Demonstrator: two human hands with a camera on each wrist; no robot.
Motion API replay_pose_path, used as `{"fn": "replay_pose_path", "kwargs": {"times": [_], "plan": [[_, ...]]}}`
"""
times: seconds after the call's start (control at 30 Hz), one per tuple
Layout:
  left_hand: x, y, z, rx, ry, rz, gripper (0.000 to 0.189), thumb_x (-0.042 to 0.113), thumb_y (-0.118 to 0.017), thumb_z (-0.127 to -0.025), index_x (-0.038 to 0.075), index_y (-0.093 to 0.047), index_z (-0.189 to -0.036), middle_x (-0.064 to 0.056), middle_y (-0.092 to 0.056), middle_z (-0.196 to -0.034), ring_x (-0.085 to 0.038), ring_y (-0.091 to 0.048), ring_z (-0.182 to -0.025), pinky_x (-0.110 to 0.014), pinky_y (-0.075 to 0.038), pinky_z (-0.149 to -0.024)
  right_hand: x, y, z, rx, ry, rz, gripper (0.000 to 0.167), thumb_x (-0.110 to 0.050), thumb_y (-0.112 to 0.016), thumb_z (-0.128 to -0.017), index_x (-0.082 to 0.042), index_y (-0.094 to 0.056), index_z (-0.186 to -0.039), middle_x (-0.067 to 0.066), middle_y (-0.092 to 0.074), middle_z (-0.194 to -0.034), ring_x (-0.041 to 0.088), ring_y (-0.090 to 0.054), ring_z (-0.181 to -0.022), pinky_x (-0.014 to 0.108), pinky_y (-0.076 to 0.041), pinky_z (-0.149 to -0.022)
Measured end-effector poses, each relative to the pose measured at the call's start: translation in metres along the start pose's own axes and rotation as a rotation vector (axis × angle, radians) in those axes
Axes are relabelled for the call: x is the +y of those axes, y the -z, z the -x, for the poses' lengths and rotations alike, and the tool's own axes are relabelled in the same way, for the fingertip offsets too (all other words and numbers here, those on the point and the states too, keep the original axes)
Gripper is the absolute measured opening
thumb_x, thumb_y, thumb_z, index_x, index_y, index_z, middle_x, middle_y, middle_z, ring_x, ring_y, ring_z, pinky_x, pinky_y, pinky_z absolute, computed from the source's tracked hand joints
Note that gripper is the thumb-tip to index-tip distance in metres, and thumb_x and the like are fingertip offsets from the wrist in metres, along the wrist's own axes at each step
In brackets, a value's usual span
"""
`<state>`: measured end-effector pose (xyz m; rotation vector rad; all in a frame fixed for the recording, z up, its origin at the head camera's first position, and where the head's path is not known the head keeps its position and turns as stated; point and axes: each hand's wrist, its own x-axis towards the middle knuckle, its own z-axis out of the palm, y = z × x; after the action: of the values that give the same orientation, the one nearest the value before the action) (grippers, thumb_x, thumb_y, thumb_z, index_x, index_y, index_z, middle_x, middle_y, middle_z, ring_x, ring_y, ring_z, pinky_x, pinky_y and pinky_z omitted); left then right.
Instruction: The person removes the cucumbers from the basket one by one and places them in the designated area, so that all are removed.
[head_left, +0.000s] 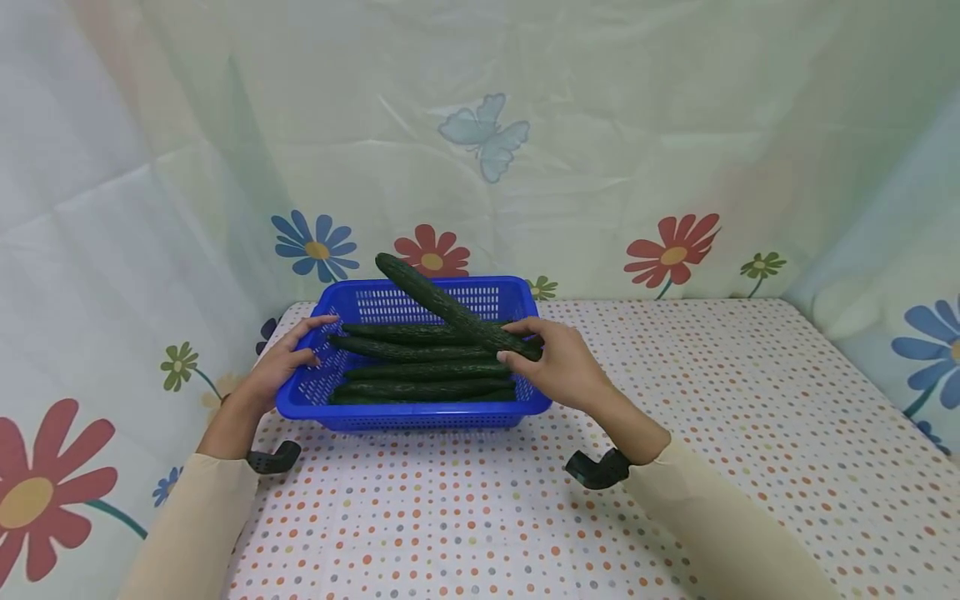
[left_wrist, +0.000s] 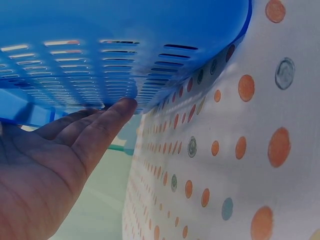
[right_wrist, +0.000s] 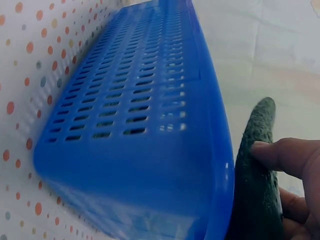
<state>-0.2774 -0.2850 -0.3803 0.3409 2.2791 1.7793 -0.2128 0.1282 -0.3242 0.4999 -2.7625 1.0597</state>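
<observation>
A blue plastic basket (head_left: 442, 410) with slotted walls stands on the dotted tablecloth, several dark green cucumbers (head_left: 420, 371) lying lengthwise in it. One more cucumber (head_left: 450, 310) slants above them, its far end up past the back rim. My right hand (head_left: 558, 358) pinches that cucumber near its lower end, thumb on the near side, over the basket's right rim. At the basket's left end, my left hand (head_left: 281, 367) grips the rim. In the left wrist view its fingers (left_wrist: 107, 122) reach up against the outside of the slotted wall.
A white tablecloth with coloured dots (head_left: 450, 508) covers the table. Behind it hangs a pale curtain (head_left: 585, 167) printed with flowers and a butterfly, with more of it along the left and right sides. Each wrist wears a black camera mount (head_left: 597, 469).
</observation>
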Motion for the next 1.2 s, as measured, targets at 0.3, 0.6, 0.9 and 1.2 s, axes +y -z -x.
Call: {"fn": "replay_pose_path", "kwargs": {"times": [0.3, 0.6, 0.9, 1.2], "plan": [[-0.001, 0.002, 0.0, -0.007, -0.004, 0.003, 0.065, 0.0, -0.04, -0.093, 0.028, -0.033, -0.151, -0.019, -0.007, -0.164, -0.058, -0.029, -0.137, -0.065, -0.048, -0.093, 0.016, 0.009, 0.002, 0.045, -0.099, -0.062, 0.043, -0.031, -0.068, -0.092, -0.012, -0.061, -0.13, 0.011, -0.066, -0.127, 0.03, -0.064, -0.11, 0.039, -0.055, -0.077], [-0.002, 0.002, -0.001, -0.012, -0.005, 0.012, 0.065, 0.001, -0.04, -0.093, 0.027, -0.032, -0.152, -0.019, -0.007, -0.164, -0.058, -0.028, -0.138, -0.066, -0.046, -0.095, 0.029, 0.018, 0.004, 0.06, -0.163, -0.197, 0.047, -0.029, -0.067, -0.093, -0.005, -0.058, -0.133, 0.016, -0.068, -0.117, 0.026, -0.07, -0.096, 0.028, -0.056, -0.074], [-0.001, 0.001, -0.001, -0.013, -0.004, 0.023, 0.066, -0.001, -0.038, -0.092, 0.027, -0.032, -0.152, -0.019, -0.009, -0.164, -0.058, -0.031, -0.136, -0.061, -0.051, -0.092, 0.048, 0.018, 0.008, 0.092, -0.233, -0.286, 0.047, -0.024, -0.066, -0.093, -0.002, -0.056, -0.134, 0.019, -0.061, -0.129, 0.032, -0.065, -0.109, 0.039, -0.057, -0.089], [0.0, 0.0, -0.001, -0.021, -0.006, 0.028, 0.066, -0.001, -0.038, -0.093, 0.028, -0.032, -0.152, -0.019, -0.007, -0.164, -0.058, -0.03, -0.136, -0.061, -0.051, -0.092, 0.067, 0.015, 0.007, 0.15, -0.326, -0.311, 0.049, -0.026, -0.065, -0.094, -0.001, -0.054, -0.134, 0.022, -0.06, -0.129, 0.034, -0.066, -0.11, 0.041, -0.057, -0.091]]}}
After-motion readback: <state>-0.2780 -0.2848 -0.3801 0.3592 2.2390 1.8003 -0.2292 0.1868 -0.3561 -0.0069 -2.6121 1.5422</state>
